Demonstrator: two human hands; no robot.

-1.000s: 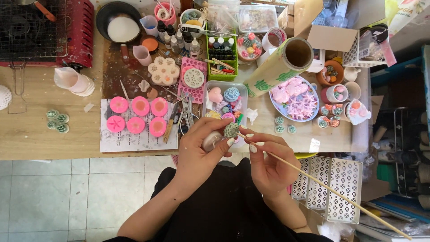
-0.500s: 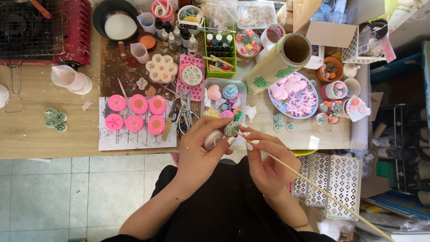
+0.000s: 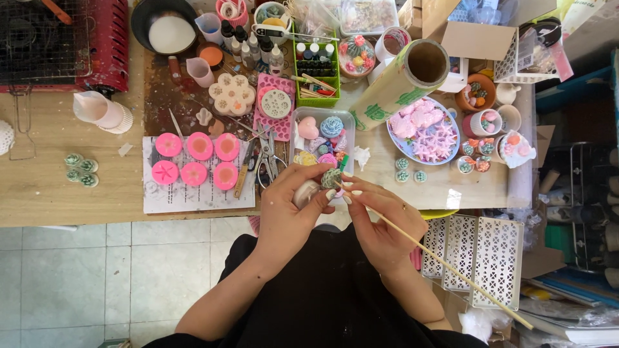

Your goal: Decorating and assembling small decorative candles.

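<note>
My left hand [image 3: 291,209] pinches a small green-and-white rosette-shaped piece [image 3: 331,178] between thumb and fingertips, just above the near edge of the wooden table [image 3: 39,193]. A pale rounded object [image 3: 304,192] also sits in that palm. My right hand [image 3: 380,219] grips a long thin wooden stick [image 3: 451,270], and the stick's tip touches the rosette piece. The stick runs down and to the right, past a white lattice basket. Both hands are close together in front of my black top.
Several pink round moulds [image 3: 196,161] lie on a paper sheet, with scissors [image 3: 267,158] beside them. A clear tub of coloured pieces [image 3: 322,138], a plate of pink shapes [image 3: 422,132], a cardboard roll [image 3: 403,80], a green tray of bottles [image 3: 316,71], a red grill [image 3: 64,45] and white lattice baskets [image 3: 480,258] surround my hands.
Both hands with the rosette piece and the stick have shifted slightly up toward the table edge; the view has shifted a little too. The grips are unchanged.
</note>
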